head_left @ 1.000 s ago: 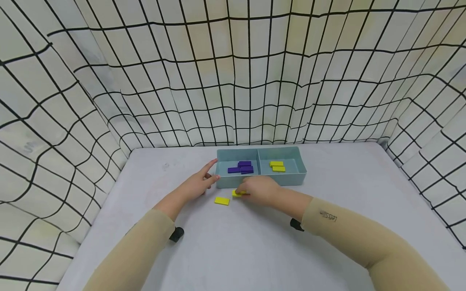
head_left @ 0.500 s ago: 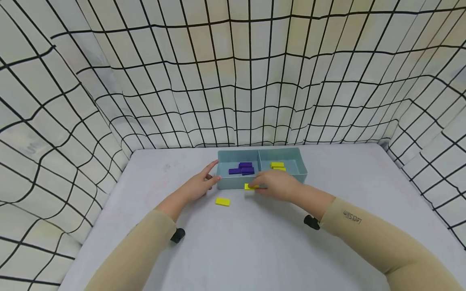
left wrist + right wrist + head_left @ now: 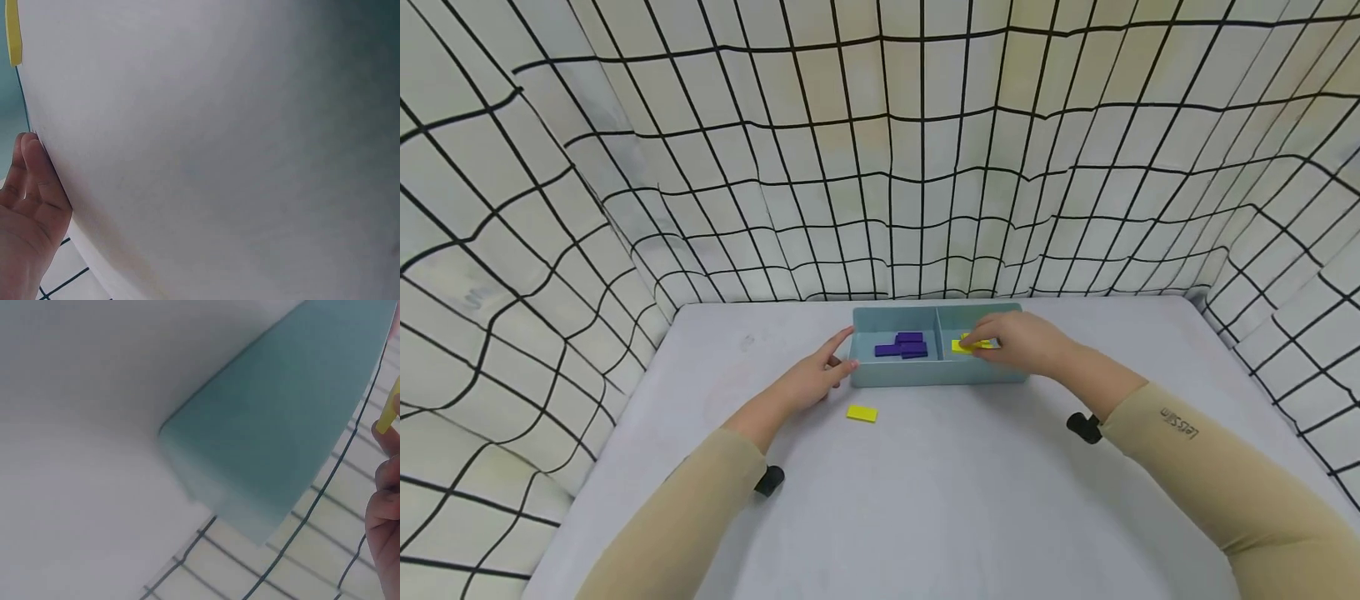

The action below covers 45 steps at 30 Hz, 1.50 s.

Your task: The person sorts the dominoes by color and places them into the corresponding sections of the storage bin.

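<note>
A pale blue-green two-part box [image 3: 940,374] stands on the white table. With thumb and fingertips my right hand [image 3: 1022,340] pinches a yellow tile [image 3: 959,346] over the box's right compartment. Other yellow tiles [image 3: 976,337] lie there, partly covered by the fingers. In the right wrist view, the held yellow tile [image 3: 389,414] shows at the edge above the box wall. My left hand [image 3: 805,382] touches the left end of the box, thumb and index finger spread. Several purple tiles [image 3: 910,346] lie in the left compartment.
One loose yellow tile [image 3: 862,413] lies on the table [image 3: 910,500] in front of the box, near my left hand. White walls with a black grid net [image 3: 887,175] enclose the back and sides.
My right hand has lifted a yellow tile from the table in front of the box and carried it right, over the right compartment. My left hand has stayed at the box's left end.
</note>
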{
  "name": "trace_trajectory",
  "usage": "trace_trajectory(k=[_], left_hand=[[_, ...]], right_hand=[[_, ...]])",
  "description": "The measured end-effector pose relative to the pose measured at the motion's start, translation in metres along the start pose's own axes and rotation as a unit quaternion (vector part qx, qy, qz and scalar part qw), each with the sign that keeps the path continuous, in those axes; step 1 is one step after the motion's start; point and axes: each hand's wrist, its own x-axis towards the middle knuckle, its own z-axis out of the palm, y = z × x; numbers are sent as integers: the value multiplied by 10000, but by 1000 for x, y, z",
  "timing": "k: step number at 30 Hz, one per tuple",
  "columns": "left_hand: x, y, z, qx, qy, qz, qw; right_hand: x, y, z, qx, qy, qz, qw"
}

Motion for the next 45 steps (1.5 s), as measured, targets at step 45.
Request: trace_trajectory(k=[45], left_hand=[[-2, 1, -1, 7, -36, -48, 10000]], right_hand=[[32, 45, 20, -1064, -1273, 769, 9831]])
